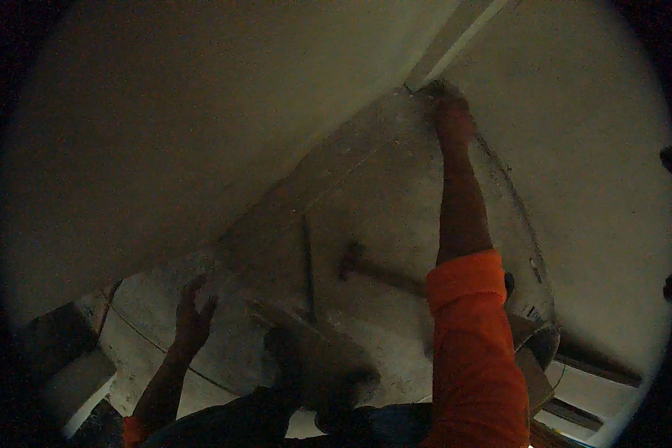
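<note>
My right hand (455, 121) reaches far forward to the corner where two walls meet the floor. Its fingers look curled in, against a dark patch (442, 89) too dim to make out. My left hand (193, 317) hovers at the lower left with its fingers apart and nothing in it. A hammer (384, 273) lies on the floor, its head to the left and its handle running toward my right forearm. Left of the hammer lies a thin dark rod (308, 261), pointing away from me.
A pale wall (201, 134) rises on the left and another wall (590, 187) on the right. My shoes (321, 366) stand on the dusty floor at the bottom. A thin cord (145, 336) crosses the lower left. Dark slatted objects (597, 362) lie at the lower right.
</note>
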`<act>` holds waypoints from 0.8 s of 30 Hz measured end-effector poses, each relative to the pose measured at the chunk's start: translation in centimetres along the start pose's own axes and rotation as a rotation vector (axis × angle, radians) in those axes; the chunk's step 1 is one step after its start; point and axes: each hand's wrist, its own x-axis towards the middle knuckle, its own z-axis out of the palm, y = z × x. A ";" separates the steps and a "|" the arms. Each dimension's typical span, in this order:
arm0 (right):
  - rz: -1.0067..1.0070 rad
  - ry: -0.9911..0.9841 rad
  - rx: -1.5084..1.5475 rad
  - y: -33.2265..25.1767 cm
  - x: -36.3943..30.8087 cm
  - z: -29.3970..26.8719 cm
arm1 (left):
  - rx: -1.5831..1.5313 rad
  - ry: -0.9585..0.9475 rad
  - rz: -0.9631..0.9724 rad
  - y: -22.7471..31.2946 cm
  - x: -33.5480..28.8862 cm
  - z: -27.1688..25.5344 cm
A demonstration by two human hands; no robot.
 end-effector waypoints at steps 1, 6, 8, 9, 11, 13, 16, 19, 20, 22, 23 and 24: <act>0.015 -0.004 0.043 0.2 0.1 0.3 | -0.029 -0.002 -0.003 0.0 0.0 -0.2; 0.004 -0.060 0.021 1.8 0.8 3.3 | -0.082 -0.012 -0.053 -0.6 -0.4 -0.5; -0.051 0.041 -0.074 3.0 0.5 4.1 | -0.009 0.008 -0.002 -0.9 -0.8 -0.4; -0.164 0.137 0.020 3.6 0.2 4.2 | 0.044 0.007 -0.019 -1.0 -1.5 -0.2; -0.217 0.091 0.024 4.7 -0.3 3.8 | 0.211 0.066 0.157 -1.1 -2.8 0.3; -0.177 -0.014 -0.132 5.5 -0.8 2.7 | 0.217 0.014 0.295 -1.2 -4.9 1.4; -0.270 0.137 0.092 5.3 -1.9 1.0 | 0.176 -0.075 0.420 -1.3 -9.7 3.6; -0.210 -0.032 -0.144 4.8 -3.2 -0.2 | 0.081 -0.228 0.448 -2.3 -13.5 4.9; -0.175 -0.106 -0.232 4.8 -3.8 -0.5 | 0.041 -0.270 0.442 -2.6 -14.8 5.5; -0.144 -0.229 -0.351 5.0 -4.6 -0.9 | 0.014 -0.309 0.426 -3.0 -16.3 5.9; -0.170 -0.167 -0.424 5.3 -4.9 -0.9 | 0.025 -0.299 0.421 -3.2 -17.0 6.1; -0.236 -0.067 -0.437 5.4 -5.0 -1.3 | -0.003 -0.247 0.406 -3.8 -17.6 6.1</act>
